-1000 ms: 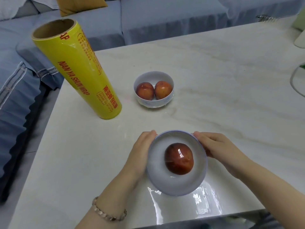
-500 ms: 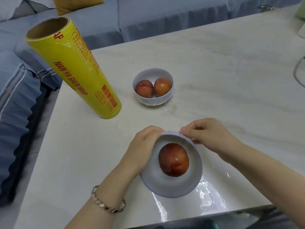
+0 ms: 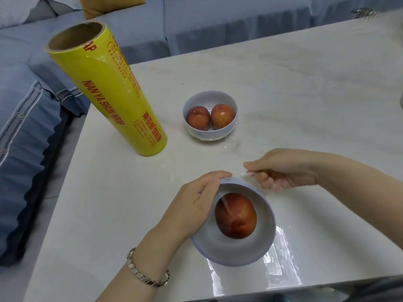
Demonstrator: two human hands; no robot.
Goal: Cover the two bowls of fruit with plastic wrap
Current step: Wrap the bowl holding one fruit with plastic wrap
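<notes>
From the head camera, the near bowl (image 3: 231, 249) sits close to the near edge of the pale marble desk (image 3: 283, 83), tipped a little, with a single red fruit (image 3: 235, 215) inside. The left hand (image 3: 192, 205) grips the bowl's left rim, its fingers curled round the far-left edge. The right hand (image 3: 287, 171), just beyond the far rim, has its fingers curled in and pinches a twisted strand of plastic wrap (image 3: 246, 175) drawn taut from the rim. A streak of film shows across the fruit, and more of the shiny sheet lies crinkled on the desk to the near right of the bowl. A metal bracelet (image 3: 148, 277) circles the left wrist.

Farther off, about mid-desk, the far bowl (image 3: 209, 134) holds two red fruits (image 3: 198, 117) side by side; I cannot tell whether film covers it. To its left the yellow roll (image 3: 109, 92) of wrap stands on end near the desk's left edge, its cardboard core open at the top. A blue sofa (image 3: 218, 22) runs behind and to the left of the desk, with a mustard cushion (image 3: 109, 5) on it.
</notes>
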